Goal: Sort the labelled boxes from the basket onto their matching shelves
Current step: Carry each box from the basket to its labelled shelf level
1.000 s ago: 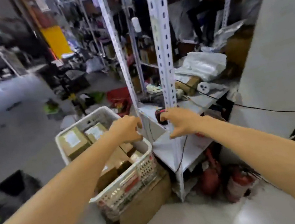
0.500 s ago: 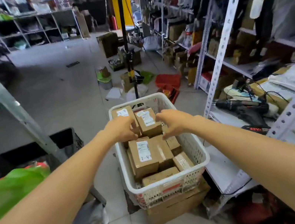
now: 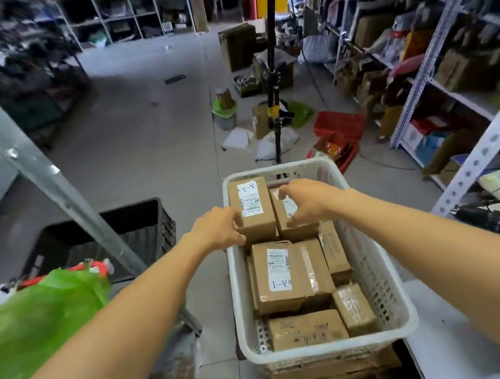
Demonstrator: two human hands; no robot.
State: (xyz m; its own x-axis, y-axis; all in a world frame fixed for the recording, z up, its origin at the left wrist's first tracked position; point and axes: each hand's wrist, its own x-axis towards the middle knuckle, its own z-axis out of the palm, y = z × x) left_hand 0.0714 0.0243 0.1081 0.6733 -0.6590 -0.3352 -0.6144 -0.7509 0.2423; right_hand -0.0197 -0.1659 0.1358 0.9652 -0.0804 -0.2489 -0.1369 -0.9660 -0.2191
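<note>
A white basket (image 3: 384, 269) is sitting on a cardboard carton (image 3: 332, 370) on the grey concrete floor (image 3: 132, 126) of a storeroom aisle, and brown labelled boxes are filling it. Metal shelves (image 3: 458, 95) crowded with goods are running along the right side, a slanted grey upright (image 3: 32, 159) is crossing the left, and a black crate (image 3: 135, 221) and a green bag (image 3: 30, 328) are lying left of the basket. A black pole (image 3: 270, 63) is standing beyond it, near a red tray (image 3: 338, 124). The left hand (image 3: 215, 229) is curling its grip round the left edge of the far box (image 3: 253, 218), marked A-1, at the basket's far end; the right hand (image 3: 307, 201) is arching over the neighbouring box (image 3: 294, 225), its grip clasping it between thumb and fingers and covering most of its label. A middle box (image 3: 282, 280) is also showing A-1. The labels' small print is blurring out, the carton is showing only its front edge, and the green bag is running off the left edge
</note>
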